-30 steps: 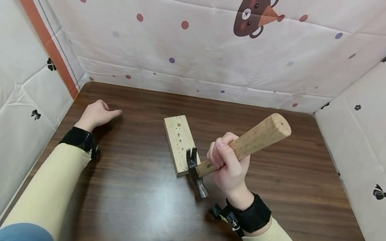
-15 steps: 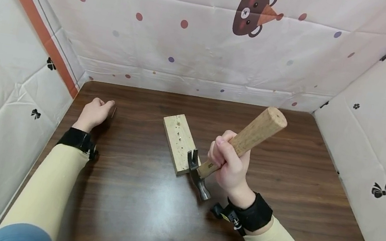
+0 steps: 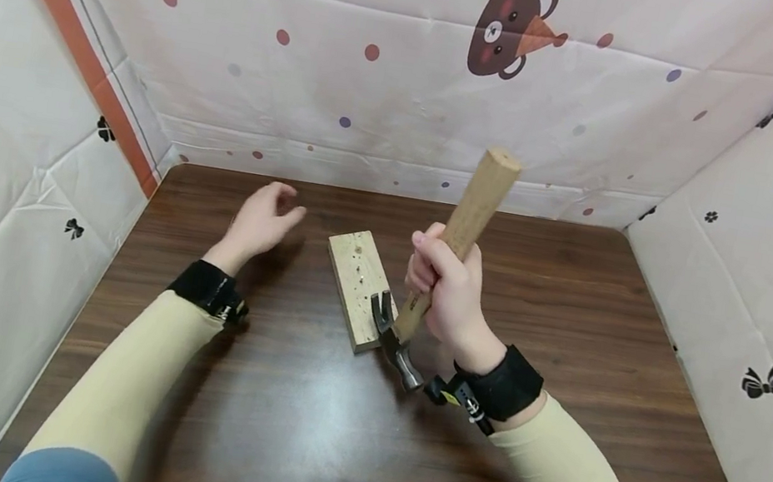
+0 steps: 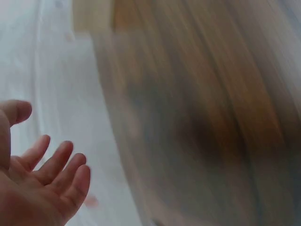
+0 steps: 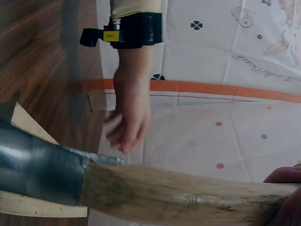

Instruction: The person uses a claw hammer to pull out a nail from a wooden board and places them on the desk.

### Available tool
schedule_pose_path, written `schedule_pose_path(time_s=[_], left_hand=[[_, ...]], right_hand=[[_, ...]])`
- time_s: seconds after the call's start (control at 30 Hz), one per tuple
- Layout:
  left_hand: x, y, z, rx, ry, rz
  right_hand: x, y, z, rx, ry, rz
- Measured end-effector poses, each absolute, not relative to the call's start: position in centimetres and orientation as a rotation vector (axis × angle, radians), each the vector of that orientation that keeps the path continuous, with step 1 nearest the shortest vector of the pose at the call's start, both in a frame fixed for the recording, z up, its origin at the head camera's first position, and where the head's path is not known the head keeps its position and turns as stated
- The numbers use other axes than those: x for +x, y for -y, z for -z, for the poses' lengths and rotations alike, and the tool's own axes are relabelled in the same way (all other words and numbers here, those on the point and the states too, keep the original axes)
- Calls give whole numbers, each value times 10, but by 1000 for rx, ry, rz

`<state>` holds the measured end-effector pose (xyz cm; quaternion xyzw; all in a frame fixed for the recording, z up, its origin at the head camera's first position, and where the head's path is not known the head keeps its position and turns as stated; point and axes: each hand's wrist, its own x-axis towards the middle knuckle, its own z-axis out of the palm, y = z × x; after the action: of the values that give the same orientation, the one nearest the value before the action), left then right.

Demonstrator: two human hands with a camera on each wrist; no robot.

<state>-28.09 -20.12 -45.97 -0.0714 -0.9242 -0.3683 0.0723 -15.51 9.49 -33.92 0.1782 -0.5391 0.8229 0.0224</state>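
Note:
My right hand [image 3: 451,285] grips a claw hammer by its wooden handle [image 3: 482,197], which points up and away. The hammer's metal head [image 3: 394,345] hangs low over the near end of a pale wooden block [image 3: 357,270]. Small nails or holes run in a row along the block's top. To the left of the block, my left hand [image 3: 262,220] is over the table with its fingers loosely spread; the left wrist view shows nothing in that hand [image 4: 51,183]. A thin nail-like piece [image 5: 90,102] lies on the table in the right wrist view.
The brown wood-grain table [image 3: 293,445] is bordered by a white printed sheet [image 3: 408,101] at the back and on both sides. Dark bands with small cameras [image 3: 235,310] sit on both wrists.
My left hand has moved right toward the block and its fingers have opened; a thin piece showed at its fingertips earlier. The hammer handle has swung left and more upright in my right hand.

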Motion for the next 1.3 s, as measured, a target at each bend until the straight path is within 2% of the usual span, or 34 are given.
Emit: schedule_pose_path(time_s=[0.2, 0.43, 0.93, 1.3], left_hand=[[-285, 149, 454, -496, 2912, 1133], [-294, 117, 464, -614, 2987, 1126], [-299, 104, 494, -704, 3163, 804], [-300, 100, 484, -686, 3259, 760]], right_hand=[[-183, -80, 337, 418, 1833, -2612], [-209, -63, 342, 287, 1941, -2672], [-244, -36, 348, 34, 2151, -2697], [-260, -30, 350, -36, 2241, -2625]])
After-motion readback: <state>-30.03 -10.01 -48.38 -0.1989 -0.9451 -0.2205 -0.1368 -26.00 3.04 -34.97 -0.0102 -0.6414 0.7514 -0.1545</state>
